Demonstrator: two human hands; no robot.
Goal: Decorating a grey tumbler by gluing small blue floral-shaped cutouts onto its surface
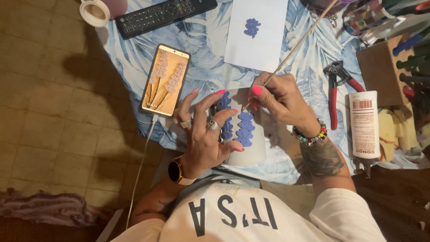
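My left hand (204, 134) rests with spread fingers on a white sheet (251, 152), holding down a column of purple foam petal shapes (225, 116). Beside it lies a second purple column (245, 129). My right hand (280, 101) pinches a thin wooden stick (299, 42), whose lower tip touches the top of that second column. The stick slants up toward the far right.
A phone (165, 79) showing lavender flowers lies left, its white cable (141, 166) running down. Farther back are a white paper with a purple shape (256, 33), a remote (163, 14) and a cup (95, 11). Red pliers (335, 92), a white bottle (364, 123) and a tool box (385, 67) sit right.
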